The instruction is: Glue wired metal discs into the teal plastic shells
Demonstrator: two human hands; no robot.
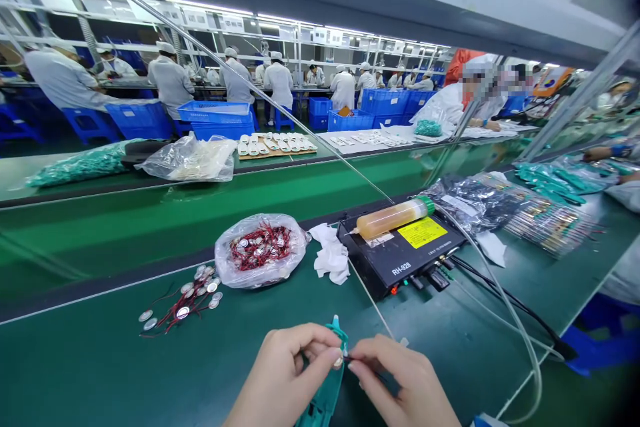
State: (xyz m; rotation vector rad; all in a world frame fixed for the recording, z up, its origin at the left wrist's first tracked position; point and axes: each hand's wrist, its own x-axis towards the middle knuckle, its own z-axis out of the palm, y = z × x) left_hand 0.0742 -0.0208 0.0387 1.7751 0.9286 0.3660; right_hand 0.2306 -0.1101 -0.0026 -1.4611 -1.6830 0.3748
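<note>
Between the thumb and forefinger of my left hand (287, 370) is a small round metal disc (339, 361), seen partly edge-on. My right hand (400, 377) is closed in a pinch just right of the disc, on what looks like its thin dark wire (347, 357). A long teal plastic housing (327, 392) with a pale tip lies beneath both hands, partly hidden by my left fingers. Left of it, loose wired discs (183, 312) with red leads are scattered on the green bench. More of them fill an open plastic bag (230, 277) behind.
A black control box (385, 267) bears an amber syringe (393, 217); its clear hose (505, 280) loops down the right side. White tissue (330, 253) sits beside the box. Bagged parts (460, 203) and teal housings (555, 180) lie farther right, near a co-worker's arm.
</note>
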